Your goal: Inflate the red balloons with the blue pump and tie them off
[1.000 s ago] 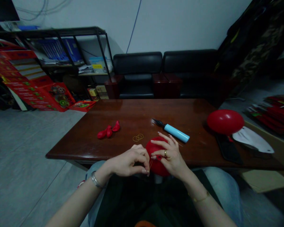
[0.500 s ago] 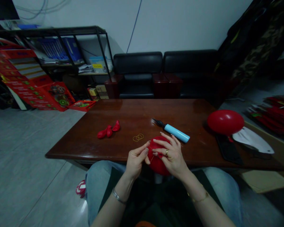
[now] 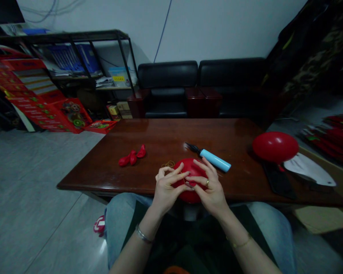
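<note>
A red inflated balloon (image 3: 190, 197) sits between my hands at the table's near edge, above my lap. My right hand (image 3: 214, 190), with a ring on it, has its thumb and fingers closed at the balloon's neck. On the other side my left hand (image 3: 166, 190) pinches a thin yellowish rubber band, partly seen against the balloon near the neck. Fingers hide most of the neck and the band. Just beyond the left fingers lie several loose rubber bands (image 3: 168, 164). A light blue hand pump (image 3: 216, 160) with a black nozzle rests beyond my right hand.
Several small red balloons (image 3: 132, 156) lie on the left of the brown table (image 3: 160, 133). At the right, another inflated balloon (image 3: 275, 147) rests by a dark flat object (image 3: 278, 182) and a white item (image 3: 310, 169). Black armchairs (image 3: 167, 78) stand behind the table.
My left hand has turned, and its fingers now reach across the balloon towards the right fingers. The balloon has shifted slightly up, and the hands meet at its neck.
</note>
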Tool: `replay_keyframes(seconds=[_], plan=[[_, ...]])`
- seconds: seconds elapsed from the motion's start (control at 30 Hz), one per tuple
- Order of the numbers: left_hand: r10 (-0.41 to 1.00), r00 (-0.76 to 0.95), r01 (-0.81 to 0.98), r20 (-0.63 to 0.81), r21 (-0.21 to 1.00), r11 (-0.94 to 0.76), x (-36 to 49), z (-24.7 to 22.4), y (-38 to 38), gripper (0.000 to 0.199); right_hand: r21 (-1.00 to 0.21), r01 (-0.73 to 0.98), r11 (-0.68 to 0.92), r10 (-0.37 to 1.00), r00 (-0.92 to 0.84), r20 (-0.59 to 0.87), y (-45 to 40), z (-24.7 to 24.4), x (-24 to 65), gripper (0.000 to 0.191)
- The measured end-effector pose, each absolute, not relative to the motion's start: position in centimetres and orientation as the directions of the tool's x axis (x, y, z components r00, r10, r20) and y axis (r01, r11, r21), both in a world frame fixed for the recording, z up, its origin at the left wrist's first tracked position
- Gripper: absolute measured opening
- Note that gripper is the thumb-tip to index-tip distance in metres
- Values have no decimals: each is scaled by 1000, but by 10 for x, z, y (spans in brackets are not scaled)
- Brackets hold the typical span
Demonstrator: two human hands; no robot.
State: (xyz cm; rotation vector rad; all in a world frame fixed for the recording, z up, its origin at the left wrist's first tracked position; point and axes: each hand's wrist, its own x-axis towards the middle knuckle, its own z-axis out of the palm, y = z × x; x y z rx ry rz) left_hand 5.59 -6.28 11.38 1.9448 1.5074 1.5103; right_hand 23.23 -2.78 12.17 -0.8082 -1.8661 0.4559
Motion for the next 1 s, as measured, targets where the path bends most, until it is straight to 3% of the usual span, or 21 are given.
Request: replay_keyframes(seconds=[0.17, 0.37, 0.43, 0.6, 0.7, 0.83, 0.9, 1.0], plan=[[790, -3, 679, 613, 582, -448, 58, 119, -61, 26, -726, 266, 634, 765, -351, 540, -30, 118, 239, 18], [800, 42, 681, 599, 568, -461, 61, 113, -62, 12, -643, 323, 694, 700, -510, 499, -25, 132, 252, 25], [810, 98, 698, 578, 540, -470, 60, 115, -63, 13, -554, 357, 752, 655, -498, 568, -17, 139, 256, 25], [844, 204, 707, 496, 522, -477, 60, 118, -67, 16, -138, 361, 922, 367, -706, 606, 0, 153, 255, 39], [878, 238, 688, 416, 566, -454, 62, 119, -71, 18, -36, 303, 952, 262, -753, 604, 6, 156, 250, 31], [910, 214, 634, 356, 657, -407, 59, 122, -72, 19, -100, 166, 981, 190, -726, 661, 12, 158, 251, 27], [905, 175, 575, 387, 706, -413, 55, 121, -69, 17, -213, 164, 963, 265, -711, 651, 11, 160, 256, 23], [882, 109, 426, 459, 780, -458, 53, 116, -64, 10, -428, 216, 877, 430, -749, 504, 4, 162, 262, 12]])
